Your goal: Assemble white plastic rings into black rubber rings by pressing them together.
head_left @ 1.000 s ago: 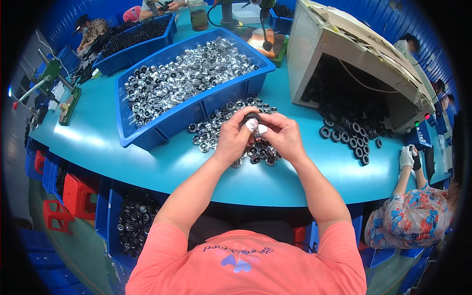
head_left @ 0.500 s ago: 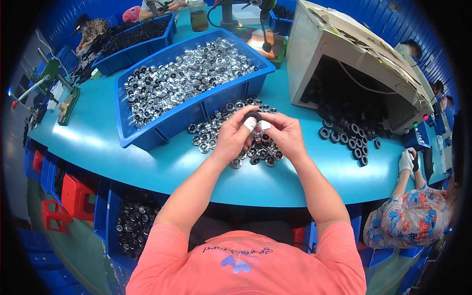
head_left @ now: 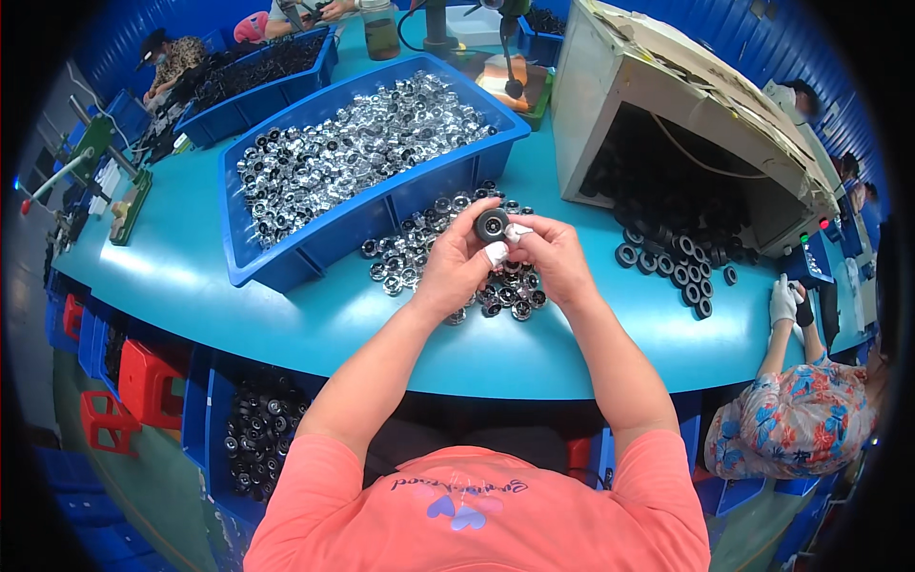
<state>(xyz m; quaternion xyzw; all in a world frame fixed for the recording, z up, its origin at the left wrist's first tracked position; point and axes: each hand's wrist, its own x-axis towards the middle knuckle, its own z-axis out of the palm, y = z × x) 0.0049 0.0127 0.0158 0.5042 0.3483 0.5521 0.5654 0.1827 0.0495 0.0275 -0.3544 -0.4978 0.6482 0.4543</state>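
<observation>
A small black wheel (head_left: 491, 225) with a shiny hub is held up between both hands above the teal table. My left hand (head_left: 452, 265) is closed round its left side, with a white-covered thumb just below it. My right hand (head_left: 553, 254) pinches the wheel's right edge, white wrapping on its fingertips. Beneath the hands lies a loose heap of shiny silver wheel hubs (head_left: 410, 250). Right of them, black rubber tires (head_left: 681, 276) spill from the opening of a worn whitish box (head_left: 581, 124).
A large blue bin (head_left: 381, 195) full of silver hubs stands behind my left hand. Farther back are another blue bin (head_left: 257, 95) of black parts and a jar (head_left: 381, 33). Green hand presses (head_left: 129, 205) stand on the table. A gloved co-worker (head_left: 786, 310) sits at right.
The wheel has turned so its hub face shows toward me. My fingers have shifted around it, the left thumb moving lower.
</observation>
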